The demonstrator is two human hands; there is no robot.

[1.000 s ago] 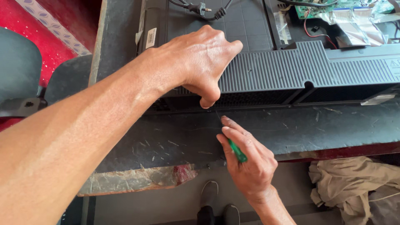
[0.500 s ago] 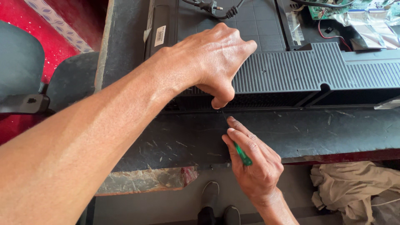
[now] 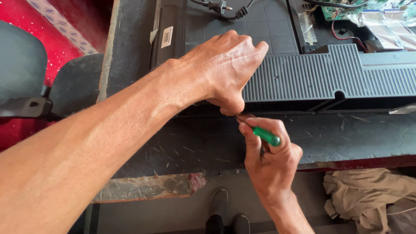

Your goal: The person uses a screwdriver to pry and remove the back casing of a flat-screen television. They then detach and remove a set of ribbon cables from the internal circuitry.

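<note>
Screwdriver with green plastic handle (image 3: 267, 136) is gripped in right hand (image 3: 271, 160), tip at front edge of black ribbed plastic back cover (image 3: 320, 78) on scratched dark counter (image 3: 346, 134). Cover edge is clenched by left hand (image 3: 225, 69).

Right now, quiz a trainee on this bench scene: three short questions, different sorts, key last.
1. True or false: the right hand holds a green-handled screwdriver.
2. The left hand rests on: A) the cloth, B) the ribbed black cover, C) the plug?
3. Which way does the screwdriver tip point?

Key: 1 true. 2 B. 3 Toward the cover's lower edge, under the left hand.
</note>
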